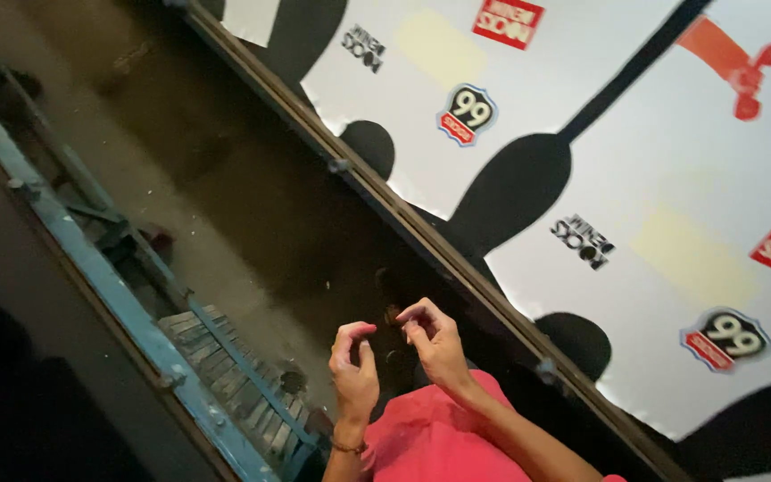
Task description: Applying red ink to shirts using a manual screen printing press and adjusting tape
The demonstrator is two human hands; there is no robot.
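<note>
where light falls, printed white sheet (582,134) beside dark floor (252,205)

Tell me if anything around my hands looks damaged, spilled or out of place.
Pale specks and scuffs litter the dark floor, and the blue metal frame looks chipped and worn. Both the left hand and right hand are pinched; anything held is too small to tell.

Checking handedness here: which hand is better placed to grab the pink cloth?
Likely right: the right hand has its wrist over the cloth, while the left hand sits beside its edge.
</note>
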